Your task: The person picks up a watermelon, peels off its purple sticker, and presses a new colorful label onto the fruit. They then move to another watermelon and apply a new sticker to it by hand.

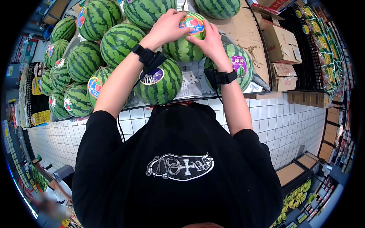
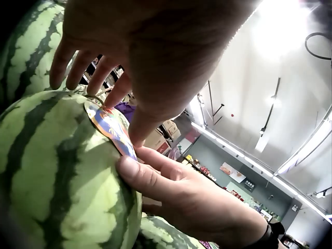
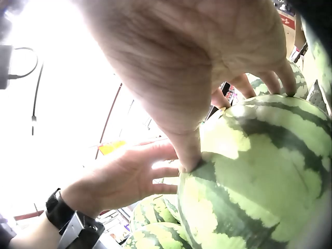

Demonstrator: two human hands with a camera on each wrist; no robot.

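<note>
A striped watermelon (image 1: pixel 184 51) lies under both hands, with a colourful oval sticker (image 1: pixel 194 23) on its upper side. My left hand (image 1: pixel 169 27) reaches in from the left, its thumb at the sticker's lower edge. Extended fingers of that hand touch the top of the melon in the left wrist view. From the right comes my right hand (image 1: pixel 209 43), its thumb (image 2: pixel 129 167) pressing the sticker's edge. In the right wrist view its fingers spread over the rind, the thumb lying apart from them. Part of the sticker is hidden by the hands.
Many watermelons are piled at the left, one with a dark label (image 1: pixel 157 85) near the front edge. A purple-labelled watermelon (image 1: pixel 243 62) lies beside my right wrist. Cardboard boxes (image 1: pixel 281 43) and a rack of packets (image 1: pixel 319 45) stand at the right.
</note>
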